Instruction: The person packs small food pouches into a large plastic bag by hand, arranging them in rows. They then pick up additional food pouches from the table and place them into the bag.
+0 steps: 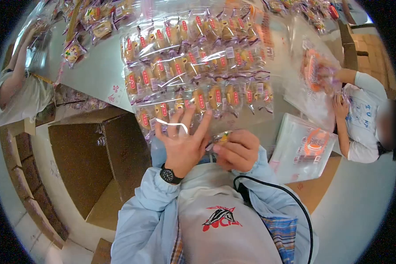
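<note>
A large clear plastic bag (198,90) lies flat in front of me, with wrapped snack cakes (178,68) in three rows inside it. Each wrapper has purple edging and a red label. My left hand (182,143), a black watch on its wrist, rests with spread fingers on the front row near the bag's lower edge. Just to its right, my right hand (240,152) pinches a small wrapped snack (222,138) with some yellow on it. The fingers cover much of that packet.
An open cardboard box (81,163) stands at left below the table's edge. A stack of printed plastic bags (306,152) lies at right. Loose wrapped snacks (101,28) sit at the back left. One person (363,114) works at right, another (17,90) at left.
</note>
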The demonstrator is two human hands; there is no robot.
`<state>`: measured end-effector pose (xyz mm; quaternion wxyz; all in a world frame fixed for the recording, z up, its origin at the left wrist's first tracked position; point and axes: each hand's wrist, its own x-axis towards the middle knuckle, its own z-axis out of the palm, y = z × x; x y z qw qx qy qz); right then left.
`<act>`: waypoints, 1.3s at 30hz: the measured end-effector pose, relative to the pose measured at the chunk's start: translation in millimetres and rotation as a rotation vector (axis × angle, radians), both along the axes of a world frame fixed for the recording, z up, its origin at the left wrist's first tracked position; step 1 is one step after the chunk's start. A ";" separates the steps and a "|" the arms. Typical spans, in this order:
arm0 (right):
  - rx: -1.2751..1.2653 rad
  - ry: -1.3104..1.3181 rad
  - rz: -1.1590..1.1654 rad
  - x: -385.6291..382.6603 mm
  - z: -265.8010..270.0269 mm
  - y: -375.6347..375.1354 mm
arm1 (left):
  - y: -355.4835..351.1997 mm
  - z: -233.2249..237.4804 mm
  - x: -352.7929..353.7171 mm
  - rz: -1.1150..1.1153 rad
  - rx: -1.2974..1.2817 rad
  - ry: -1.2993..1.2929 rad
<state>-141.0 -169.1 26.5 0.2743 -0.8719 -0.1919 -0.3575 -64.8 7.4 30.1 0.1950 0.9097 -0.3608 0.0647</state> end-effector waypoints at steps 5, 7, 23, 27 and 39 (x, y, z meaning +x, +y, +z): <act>-0.065 0.040 -0.013 -0.3 -10.8 -5.1 | -6.2 1.2 2.8 0.007 0.036 0.004; -0.043 0.022 -0.027 -4.9 -15.5 -5.9 | -7.4 3.0 2.9 0.012 0.013 0.012; 0.164 0.443 -0.436 -46.9 -25.8 2.7 | -10.4 12.0 3.3 0.025 -0.009 0.031; 0.151 0.573 -0.521 -37.5 -10.9 4.3 | -11.8 16.4 3.9 0.020 -0.001 0.015; 0.164 0.570 -0.333 -31.6 -6.2 -6.9 | -14.6 30.9 5.1 0.015 0.031 0.070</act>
